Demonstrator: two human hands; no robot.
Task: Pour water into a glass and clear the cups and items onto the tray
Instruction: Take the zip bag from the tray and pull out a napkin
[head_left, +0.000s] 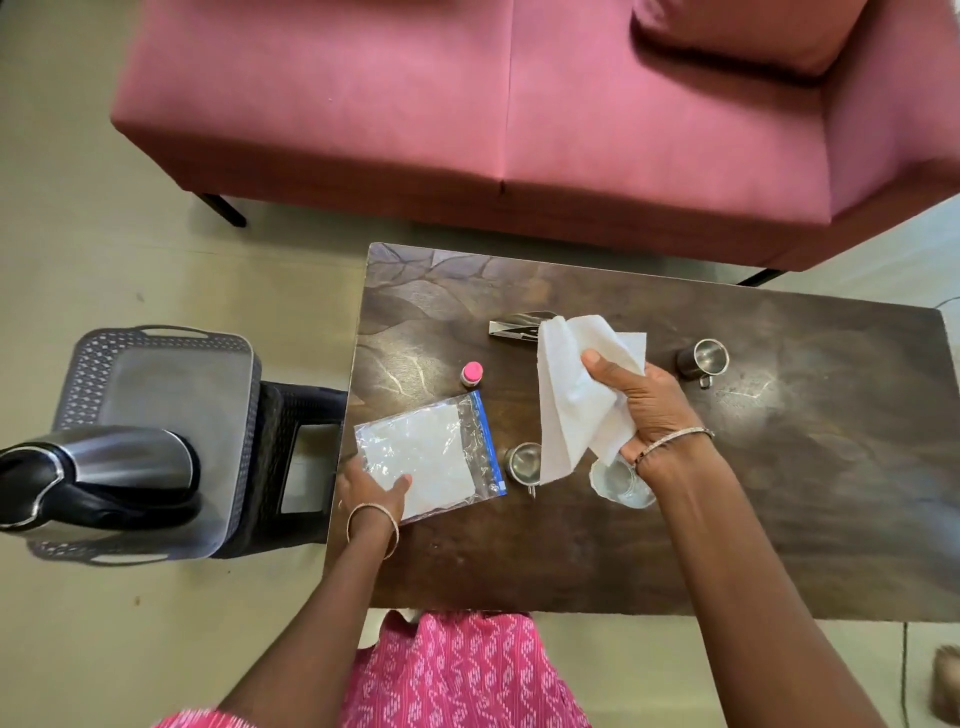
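My right hand (644, 410) is shut on a white paper napkin (571, 395), which hangs above the dark wooden table (727, 519). My left hand (371, 486) grips the near left corner of a clear zip bag (431, 454) holding white napkins, lying flat at the table's left edge. A glass with water (621, 483) stands partly hidden under my right wrist. One steel cup (522, 462) sits beside the bag, another steel cup (704, 358) stands further right. A grey tray (244, 395) to the left carries a steel jug (104, 478).
A small bottle with a pink cap (471, 374) stands behind the bag. A shiny wrapper (514, 326) lies partly behind the napkin. The tray rests on a dark stool (296, 447). A pink sofa (519, 119) runs along the table's far side.
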